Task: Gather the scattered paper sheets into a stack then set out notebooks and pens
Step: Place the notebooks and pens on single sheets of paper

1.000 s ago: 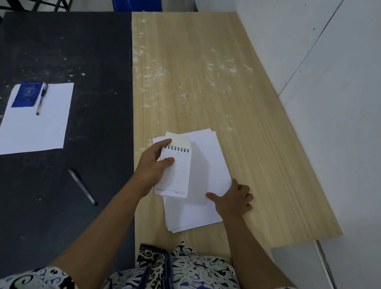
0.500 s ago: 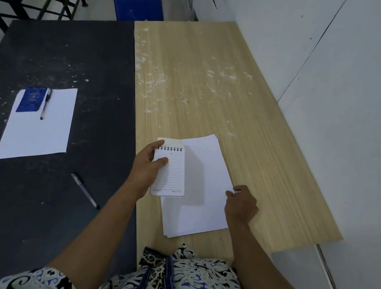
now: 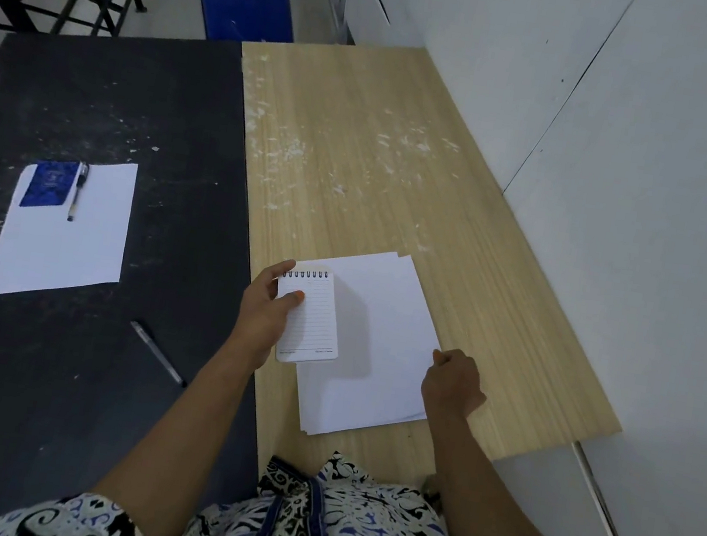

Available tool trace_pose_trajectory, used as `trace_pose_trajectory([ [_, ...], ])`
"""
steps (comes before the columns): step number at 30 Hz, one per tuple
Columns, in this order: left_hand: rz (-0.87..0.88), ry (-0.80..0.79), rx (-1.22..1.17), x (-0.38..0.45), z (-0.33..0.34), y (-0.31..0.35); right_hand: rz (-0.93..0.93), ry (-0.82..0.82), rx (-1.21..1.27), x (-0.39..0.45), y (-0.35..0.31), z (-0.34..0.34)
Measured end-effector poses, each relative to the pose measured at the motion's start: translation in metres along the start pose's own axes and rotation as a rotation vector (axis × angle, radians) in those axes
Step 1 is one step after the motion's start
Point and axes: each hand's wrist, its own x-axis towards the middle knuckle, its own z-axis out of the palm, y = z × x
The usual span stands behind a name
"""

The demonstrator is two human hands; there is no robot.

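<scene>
Squarely stacked white paper sheets (image 3: 381, 345) under a lined spiral notebook (image 3: 310, 314).

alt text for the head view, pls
Left hand holds a small spiral-bound lined notepad over a white paper stack on the light wooden table; right hand pinches the stack's right edge.
</scene>
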Motion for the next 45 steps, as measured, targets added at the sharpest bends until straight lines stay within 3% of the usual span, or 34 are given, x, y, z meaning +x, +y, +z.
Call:
trace_pose_trajectory([
  [10,0.001,0.023,-0.023,-0.007,-0.012,-0.003,0.012,-0.1,0.252,-0.01,0.006,0.005],
  [26,-0.038,0.085,-0.03,-0.019,-0.01,-0.014,-0.1,-0.108,0.145,-0.01,0.013,0.013],
  [35,-0.039,0.125,-0.036,-0.017,-0.011,-0.015,-0.144,-0.04,-0.114,-0.005,0.009,0.011],
  [41,-0.037,0.148,-0.032,-0.011,-0.01,-0.016,-0.144,-0.04,0.09,0.002,0.008,0.008],
  [45,-0.048,0.143,-0.027,-0.008,-0.01,-0.014,-0.189,-0.103,0.05,0.003,0.009,0.014],
])
